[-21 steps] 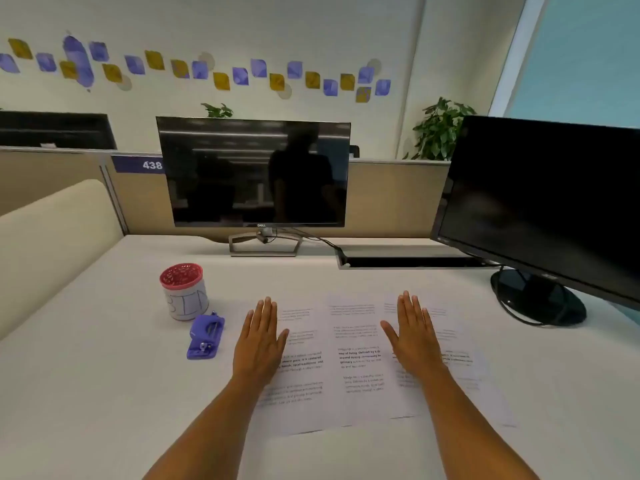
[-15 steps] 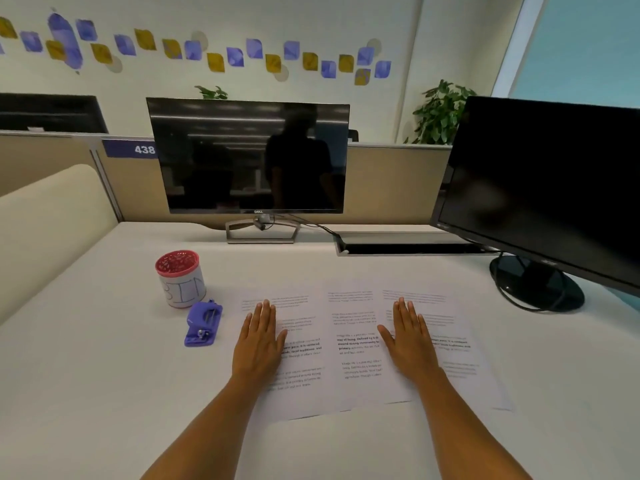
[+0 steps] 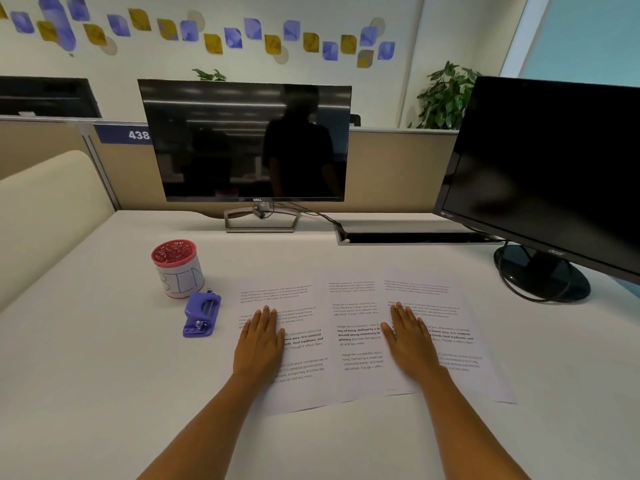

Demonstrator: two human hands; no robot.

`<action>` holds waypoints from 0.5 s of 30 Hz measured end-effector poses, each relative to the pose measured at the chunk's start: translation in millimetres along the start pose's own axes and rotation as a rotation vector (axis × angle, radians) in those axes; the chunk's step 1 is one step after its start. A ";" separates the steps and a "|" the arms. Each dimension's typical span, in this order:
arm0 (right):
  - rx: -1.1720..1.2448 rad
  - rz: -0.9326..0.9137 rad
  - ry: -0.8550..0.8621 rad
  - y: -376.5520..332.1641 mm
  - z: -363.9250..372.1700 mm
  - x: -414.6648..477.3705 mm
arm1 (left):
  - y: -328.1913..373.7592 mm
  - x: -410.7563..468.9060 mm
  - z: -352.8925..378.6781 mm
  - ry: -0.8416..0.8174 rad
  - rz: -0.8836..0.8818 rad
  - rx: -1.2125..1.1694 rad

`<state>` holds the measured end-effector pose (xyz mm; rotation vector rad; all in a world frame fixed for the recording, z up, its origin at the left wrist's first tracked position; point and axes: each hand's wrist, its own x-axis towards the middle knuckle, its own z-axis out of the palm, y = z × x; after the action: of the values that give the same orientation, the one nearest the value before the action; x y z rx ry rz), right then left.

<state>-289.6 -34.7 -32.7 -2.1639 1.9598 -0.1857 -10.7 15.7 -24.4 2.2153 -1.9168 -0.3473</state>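
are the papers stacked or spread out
Spread out: the papers lie flat side by side, edges overlapping, left hand and right hand resting on them.

1. Cup and purple punch sit just left of the papers, so that side's blocked.
2. Far right, the monitor base hogs the back corner.
3. Bare desk near-left gives plenty of passing room.

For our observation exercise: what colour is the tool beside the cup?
The tool is purple; head view.
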 end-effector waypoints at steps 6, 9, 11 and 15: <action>0.203 0.158 0.304 10.8 -21.0 -0.8 | 11.3 -3.0 -17.2 0.128 -0.386 -0.181; 0.132 0.383 0.290 27.6 -35.8 0.7 | 13.6 1.6 -22.1 0.109 -0.490 -0.277; 0.103 0.534 0.222 40.1 -45.4 1.5 | 14.4 5.2 -25.4 0.104 -0.512 -0.285; 0.138 0.762 0.148 62.2 -58.0 0.3 | 15.4 11.6 -33.4 0.075 -0.560 -0.232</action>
<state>-363.4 -44.9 8.3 -1.2244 2.5979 -0.3385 -13.6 1.7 11.3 2.5161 -1.1205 -0.5249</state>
